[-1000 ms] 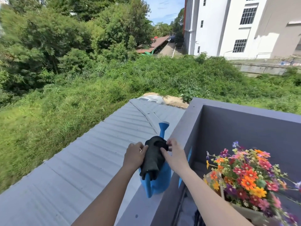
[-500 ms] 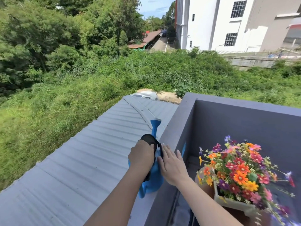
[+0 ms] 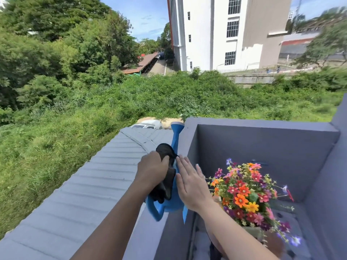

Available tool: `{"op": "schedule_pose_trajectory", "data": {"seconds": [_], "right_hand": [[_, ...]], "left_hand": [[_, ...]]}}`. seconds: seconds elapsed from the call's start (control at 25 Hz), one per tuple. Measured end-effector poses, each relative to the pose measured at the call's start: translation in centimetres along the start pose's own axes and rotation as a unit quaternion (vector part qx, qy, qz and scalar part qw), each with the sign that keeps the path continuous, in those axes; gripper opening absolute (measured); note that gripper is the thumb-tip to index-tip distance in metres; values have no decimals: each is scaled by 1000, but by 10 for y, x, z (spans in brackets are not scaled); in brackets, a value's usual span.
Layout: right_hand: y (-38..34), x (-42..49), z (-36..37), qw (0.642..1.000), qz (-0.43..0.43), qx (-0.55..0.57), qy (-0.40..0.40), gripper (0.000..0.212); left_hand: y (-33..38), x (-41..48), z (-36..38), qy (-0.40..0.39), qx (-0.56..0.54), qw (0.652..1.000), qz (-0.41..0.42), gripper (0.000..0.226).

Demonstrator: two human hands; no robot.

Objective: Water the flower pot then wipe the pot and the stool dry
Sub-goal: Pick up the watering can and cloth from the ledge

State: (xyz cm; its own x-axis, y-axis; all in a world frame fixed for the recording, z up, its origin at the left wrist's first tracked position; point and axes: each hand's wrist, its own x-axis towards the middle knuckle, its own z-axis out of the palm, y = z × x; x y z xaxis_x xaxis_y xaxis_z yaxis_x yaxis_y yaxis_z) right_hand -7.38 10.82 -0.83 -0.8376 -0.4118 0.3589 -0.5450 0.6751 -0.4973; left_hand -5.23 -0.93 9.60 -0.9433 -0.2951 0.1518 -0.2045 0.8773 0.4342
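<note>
My left hand (image 3: 153,170) grips the cloth (image 3: 165,177) on the can (image 3: 169,201); my right hand (image 3: 191,182), flat and open, is nearer the flowers (image 3: 246,192) at four o'clock.

An outdoor balcony, high up. A grey parapet (image 3: 262,126) overlooks a ribbed roof (image 3: 90,184), greenery (image 3: 75,109) and a white building (image 3: 216,30).
</note>
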Motion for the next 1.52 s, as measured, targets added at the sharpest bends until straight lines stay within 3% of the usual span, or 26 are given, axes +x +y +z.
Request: {"op": "schedule_pose_trajectory", "data": {"seconds": [0.2, 0.36, 0.44, 0.56, 0.72, 0.92, 1.12, 1.52], "right_hand": [[38, -26, -118, 994, 55, -66, 69, 89], [103, -85, -209, 985, 99, -109, 89, 91], [144, -122, -249, 983, 120, -122, 69, 87], [208, -180, -288, 975, 175, -133, 21, 60], [293, -251, -289, 966, 241, -95, -23, 53], [383, -330, -216, 940, 333, 36, -56, 50], [479, -401, -71, 905, 406, 97, -80, 51], [653, -525, 231, 885, 417, 97, -183, 54]], "left_hand": [[116, -14, -7, 9, -51, 994, 93, 42], [215, -42, 37, -5, -105, 982, 158, 45], [263, -60, 72, -26, -139, 974, 174, 42], [324, -93, 135, -67, -162, 968, 179, 39], [367, -135, 235, -123, -183, 963, 154, 37], [353, -189, 378, -199, -203, 955, 87, 31], [287, -233, 550, -231, -181, 955, 29, 28], [123, -285, 867, -274, -131, 952, -46, 26]]}}
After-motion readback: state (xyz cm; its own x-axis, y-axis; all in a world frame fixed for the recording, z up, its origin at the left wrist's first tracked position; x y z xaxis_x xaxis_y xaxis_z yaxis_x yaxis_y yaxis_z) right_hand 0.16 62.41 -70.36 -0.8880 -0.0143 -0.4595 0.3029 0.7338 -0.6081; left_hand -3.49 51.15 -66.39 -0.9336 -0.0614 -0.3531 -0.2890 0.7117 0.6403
